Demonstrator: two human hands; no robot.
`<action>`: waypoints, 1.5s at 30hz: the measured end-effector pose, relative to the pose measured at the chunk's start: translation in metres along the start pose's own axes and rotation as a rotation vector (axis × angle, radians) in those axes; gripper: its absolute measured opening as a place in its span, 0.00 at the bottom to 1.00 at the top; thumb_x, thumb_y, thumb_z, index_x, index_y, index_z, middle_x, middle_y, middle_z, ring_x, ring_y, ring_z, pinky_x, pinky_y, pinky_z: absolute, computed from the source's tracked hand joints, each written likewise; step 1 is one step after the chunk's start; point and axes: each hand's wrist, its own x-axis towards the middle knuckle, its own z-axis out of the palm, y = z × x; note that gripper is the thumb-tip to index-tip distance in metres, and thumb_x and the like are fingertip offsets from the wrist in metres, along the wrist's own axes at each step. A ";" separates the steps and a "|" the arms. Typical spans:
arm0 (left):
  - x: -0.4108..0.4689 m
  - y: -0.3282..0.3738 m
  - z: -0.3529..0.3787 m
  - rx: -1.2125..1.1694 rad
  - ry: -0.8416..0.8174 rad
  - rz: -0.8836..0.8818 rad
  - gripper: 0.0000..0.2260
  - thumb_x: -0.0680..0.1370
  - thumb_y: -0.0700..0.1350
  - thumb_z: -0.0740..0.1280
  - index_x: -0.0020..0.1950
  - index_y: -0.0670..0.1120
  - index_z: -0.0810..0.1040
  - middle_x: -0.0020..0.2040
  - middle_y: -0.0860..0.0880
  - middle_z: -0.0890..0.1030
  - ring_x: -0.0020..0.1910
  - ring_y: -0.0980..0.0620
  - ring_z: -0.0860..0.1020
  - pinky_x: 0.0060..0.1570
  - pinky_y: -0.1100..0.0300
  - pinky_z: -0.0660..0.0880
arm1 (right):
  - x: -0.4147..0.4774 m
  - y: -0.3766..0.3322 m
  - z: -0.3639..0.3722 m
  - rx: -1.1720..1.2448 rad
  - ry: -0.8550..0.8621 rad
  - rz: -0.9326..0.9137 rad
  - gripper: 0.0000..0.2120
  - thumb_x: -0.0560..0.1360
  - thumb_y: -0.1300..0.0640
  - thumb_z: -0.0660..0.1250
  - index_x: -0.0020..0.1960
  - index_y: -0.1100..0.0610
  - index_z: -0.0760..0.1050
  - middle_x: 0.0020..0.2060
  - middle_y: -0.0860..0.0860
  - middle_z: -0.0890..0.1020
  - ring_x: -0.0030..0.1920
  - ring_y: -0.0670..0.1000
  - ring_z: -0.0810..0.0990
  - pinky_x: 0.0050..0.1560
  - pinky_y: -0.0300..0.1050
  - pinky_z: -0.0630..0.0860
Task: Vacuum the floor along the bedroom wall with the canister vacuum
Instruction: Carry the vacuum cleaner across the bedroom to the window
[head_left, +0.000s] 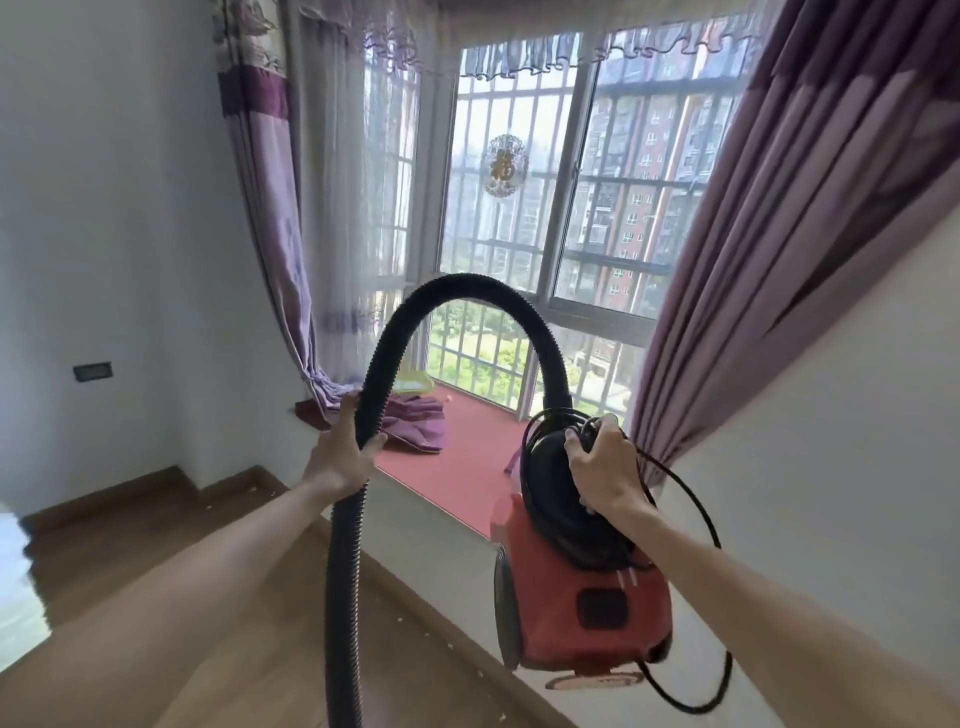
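A red canister vacuum (582, 608) hangs in the air in front of me, off the floor. My right hand (605, 467) grips its black top handle together with loops of black power cord (696, 525) that dangle around the body. A black ribbed hose (467, 293) arches up from the canister and drops down on the left. My left hand (345, 449) is closed around that hose partway down. The hose's lower end runs out of the frame at the bottom. The wooden floor (208, 571) lies below, with small pale crumbs scattered on it.
A bay window seat with a red cushion (467, 457) is straight ahead, with crumpled purple cloth (415, 421) on it. Purple curtains (779, 234) hang at both sides. The white wall (104, 260) with a dark socket plate (92, 371) is at left, with a brown skirting board along it.
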 end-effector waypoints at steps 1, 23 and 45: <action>0.010 0.000 0.006 0.007 0.019 -0.036 0.25 0.80 0.47 0.67 0.73 0.52 0.59 0.47 0.47 0.78 0.45 0.40 0.80 0.48 0.50 0.75 | 0.014 0.000 0.006 0.004 -0.020 -0.015 0.12 0.82 0.54 0.62 0.55 0.62 0.65 0.34 0.59 0.77 0.19 0.52 0.74 0.14 0.39 0.65; 0.121 -0.106 -0.047 0.035 0.348 -0.300 0.19 0.78 0.47 0.69 0.64 0.48 0.64 0.51 0.47 0.80 0.41 0.43 0.80 0.45 0.52 0.77 | 0.162 -0.075 0.223 0.137 -0.302 -0.197 0.14 0.80 0.53 0.64 0.59 0.60 0.65 0.36 0.56 0.76 0.29 0.57 0.78 0.27 0.57 0.78; 0.239 -0.267 -0.210 0.145 0.509 -0.387 0.22 0.80 0.42 0.66 0.71 0.47 0.63 0.54 0.49 0.77 0.46 0.48 0.77 0.39 0.58 0.70 | 0.234 -0.254 0.483 0.214 -0.474 -0.332 0.12 0.80 0.51 0.62 0.53 0.58 0.63 0.44 0.60 0.80 0.43 0.64 0.81 0.42 0.57 0.79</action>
